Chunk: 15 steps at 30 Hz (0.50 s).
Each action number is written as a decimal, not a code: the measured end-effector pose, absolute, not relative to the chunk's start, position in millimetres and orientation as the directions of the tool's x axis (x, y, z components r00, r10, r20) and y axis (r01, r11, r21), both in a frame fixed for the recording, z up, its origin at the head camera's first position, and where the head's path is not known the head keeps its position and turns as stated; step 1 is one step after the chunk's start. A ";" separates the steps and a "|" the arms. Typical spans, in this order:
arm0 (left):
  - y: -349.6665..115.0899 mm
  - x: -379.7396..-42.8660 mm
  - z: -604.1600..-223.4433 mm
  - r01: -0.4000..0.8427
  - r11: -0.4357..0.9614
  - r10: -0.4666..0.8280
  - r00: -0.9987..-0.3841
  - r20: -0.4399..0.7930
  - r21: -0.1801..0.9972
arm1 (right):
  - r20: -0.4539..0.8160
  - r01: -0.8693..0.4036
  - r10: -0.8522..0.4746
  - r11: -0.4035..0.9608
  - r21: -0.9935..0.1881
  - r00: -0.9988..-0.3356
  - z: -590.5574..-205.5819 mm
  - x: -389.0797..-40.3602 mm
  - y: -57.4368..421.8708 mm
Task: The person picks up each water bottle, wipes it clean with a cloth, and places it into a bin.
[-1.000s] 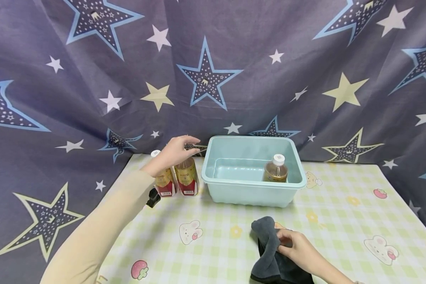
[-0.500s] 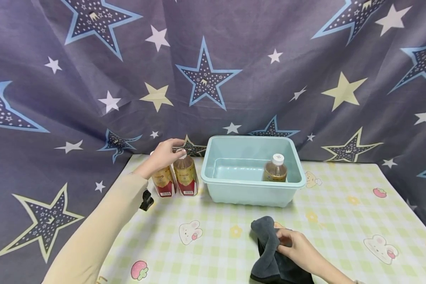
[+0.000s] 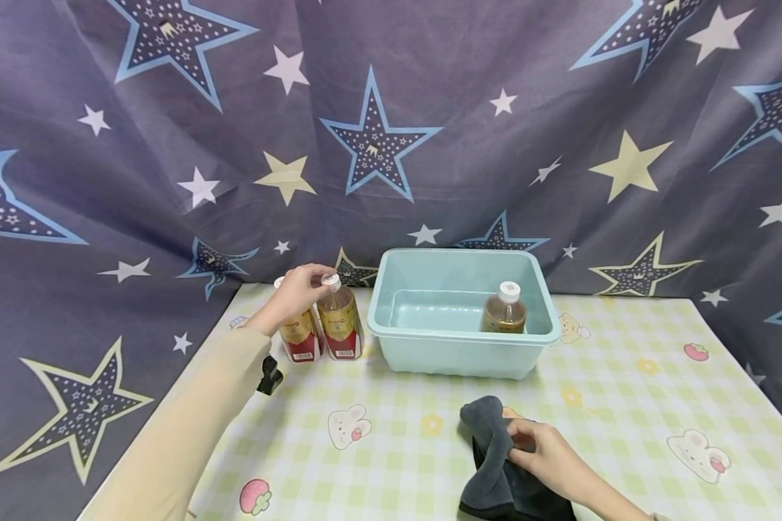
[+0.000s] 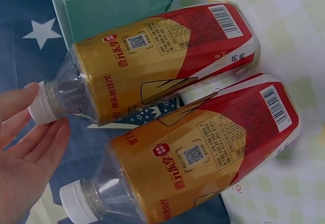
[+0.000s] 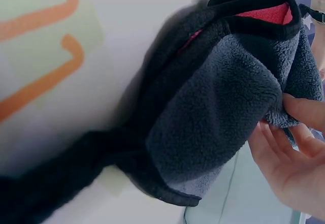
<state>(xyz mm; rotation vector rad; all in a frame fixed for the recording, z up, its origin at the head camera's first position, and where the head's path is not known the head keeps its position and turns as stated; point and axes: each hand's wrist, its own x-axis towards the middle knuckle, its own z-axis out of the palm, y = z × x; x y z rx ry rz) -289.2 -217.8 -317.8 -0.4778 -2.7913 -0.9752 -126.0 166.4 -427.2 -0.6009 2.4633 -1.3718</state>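
Labels [image 4: 233, 145] bear QR codes [image 4: 194, 154], barcodes [image 4: 225, 22], Chinese characters [image 4: 118, 56]; left grip [image 3: 295, 293] pinches one bottle [image 3: 341, 318] by its cap [image 4: 40, 104], right grip [image 3: 547, 456] pinches grey cloth [image 5: 213, 102].

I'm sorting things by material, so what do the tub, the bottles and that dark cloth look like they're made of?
Tub: probably moulded plastic, smooth, with glossy highlights inside. Bottles: likely clear plastic, see-through and shiny at the shoulders; the caps look like opaque white plastic. Dark cloth: seemingly a soft, matte fabric, perhaps fleece, judging by its fuzzy pile; fibre unclear.
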 end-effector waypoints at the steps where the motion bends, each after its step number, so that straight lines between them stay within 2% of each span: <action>1: -218.4 -289.7 -319.1 0.347 0.733 0.247 -0.937 0.247 0.585 | -0.023 -0.229 -0.472 0.470 -0.852 -0.881 -427.1 -126.0 166.4; 15: -217.7 -276.2 -315.9 0.387 0.718 0.228 -0.916 0.329 0.579 | -0.008 -0.240 -0.480 0.453 -0.858 -0.877 -426.9 -126.7 166.5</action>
